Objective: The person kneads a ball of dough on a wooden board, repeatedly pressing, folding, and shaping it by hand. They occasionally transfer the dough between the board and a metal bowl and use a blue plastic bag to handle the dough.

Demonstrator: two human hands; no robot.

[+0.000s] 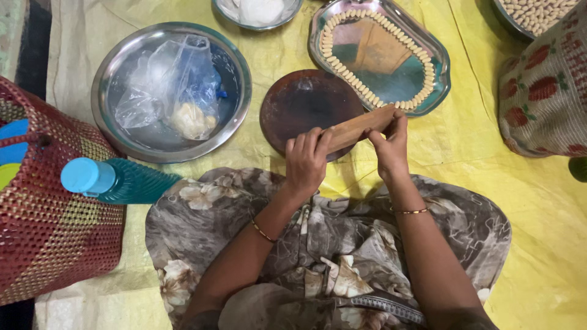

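Head view: you are sitting with your lap under a grey flowered cloth (318, 238), and both hands are working just beyond it. Your left hand (306, 162) is curling its fingers over the near end of a wooden stick (358, 129), wrapped shut around it with the thumb hidden beneath. Your right hand (390, 146) is pinching the far end of the same stick between thumb and fingertips, closed on it more lightly. The stick is lying tilted between the two grips, rising toward the right hand.

Directly under and just past the stick, a round dark wooden board (299, 107) is resting on the yellow sheet (489, 183); the stick is crossing over its near right edge. Just beyond the right hand, a steel tray (437, 58) is holding small pale pieces (373, 91) lined up along its rim. Out past the left hand, a round steel plate (107, 107) is carrying a clear plastic bag (177, 85) with a pale lump inside. Well off to the left of the left hand, a teal bottle (128, 181) with a light blue cap is leaning out of a red woven basket (55, 244). Farthest off, a small steel bowl (257, 15) is sitting at the top edge, and a patterned cloth with red fruit (544, 91) is lying well right of the right hand.
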